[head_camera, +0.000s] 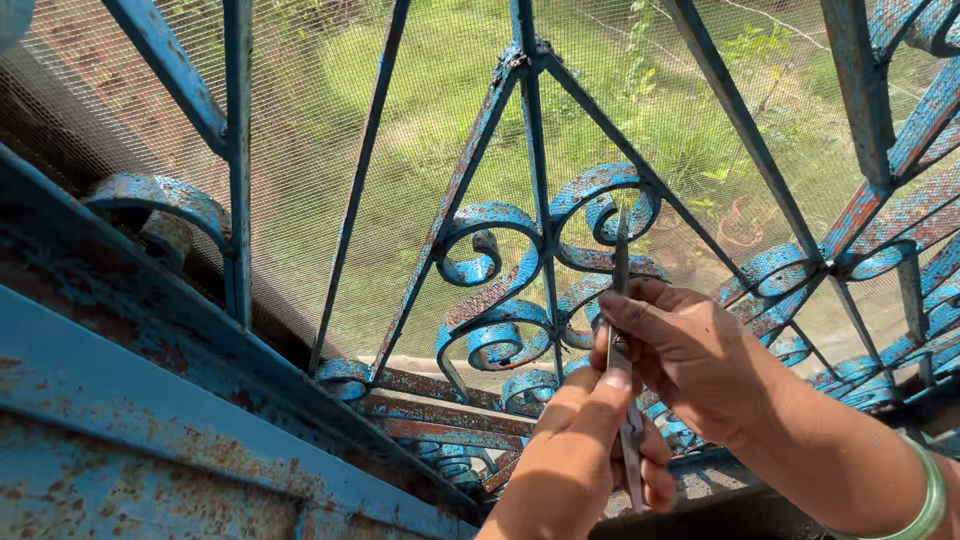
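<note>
- Hands together low in the middle of the view, both closed around one thin grey metal tool (622, 340).
- Left hand (580, 450) below, fingers curled shut on the lower part of the tool, thumb pressed up along its shaft.
- Right hand (690, 360) above and to the right, fingers folded over the shaft, forefinger laid across it; green bangle (930, 495) on that wrist at the right edge of the frame.
- Tool upright, slightly tilted, tip up against the blue iron scroll (600, 205) in the centre of the window grille (450, 200); lower end visible past the left palm.
- Grille painted blue, much rusted, paint flaked along the edges of the bars and curls.
- Fine wire mesh (310, 120) close behind the bars, touching or nearly touching them, cannot tell which; green grass visible through it.
- Narrow gaps only between the scrolls near the tip; wider triangular openings between the straight bars higher up and to the left.
- Broad rusty blue frame (130, 400) slanting across the lower left, well apart from both hands.
- More scrolls crowded just beside the right forearm, little free room on that side.
</note>
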